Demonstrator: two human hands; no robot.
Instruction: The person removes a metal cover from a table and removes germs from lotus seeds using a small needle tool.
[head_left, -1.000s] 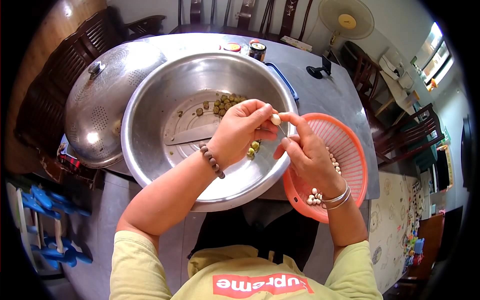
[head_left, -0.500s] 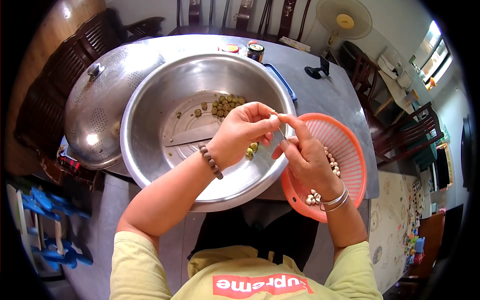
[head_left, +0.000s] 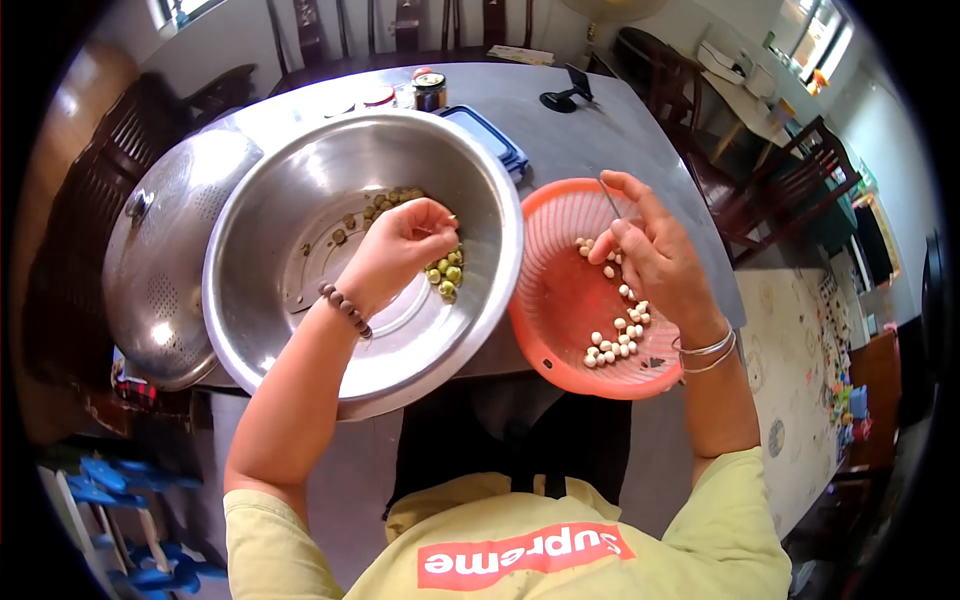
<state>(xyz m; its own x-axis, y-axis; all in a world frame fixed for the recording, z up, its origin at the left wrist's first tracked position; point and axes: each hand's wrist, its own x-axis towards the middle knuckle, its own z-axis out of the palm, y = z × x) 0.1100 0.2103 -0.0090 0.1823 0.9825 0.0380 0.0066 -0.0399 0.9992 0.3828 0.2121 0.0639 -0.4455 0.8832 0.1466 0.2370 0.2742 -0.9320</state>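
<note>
My left hand [head_left: 412,245], a beaded bracelet at its wrist, is over the large steel basin [head_left: 250,320]. Its fingers are pinched together, with a tiny pale bit at the tips that I cannot make out. Beneath it in the basin lie brownish-green round pieces [head_left: 340,237], which look like lotus seeds or their shells, and several brighter green ones [head_left: 446,275]. My right hand [head_left: 655,245] grips a thin metal pick [head_left: 609,197], pointing up and away, above the orange plastic basket [head_left: 545,345]. White peeled seeds [head_left: 612,345] lie inside that basket.
A perforated steel lid [head_left: 165,270] leans left of the basin. Jars [head_left: 430,92], a blue-rimmed container [head_left: 485,135] and a black stand [head_left: 567,92] occupy the far side of the grey table [head_left: 600,130]. Wooden chairs [head_left: 800,190] surround it.
My hands have parted: the left moved left over the basin, the right moved right and up over the basket with the pick. The view has shifted, showing more of the white seeds.
</note>
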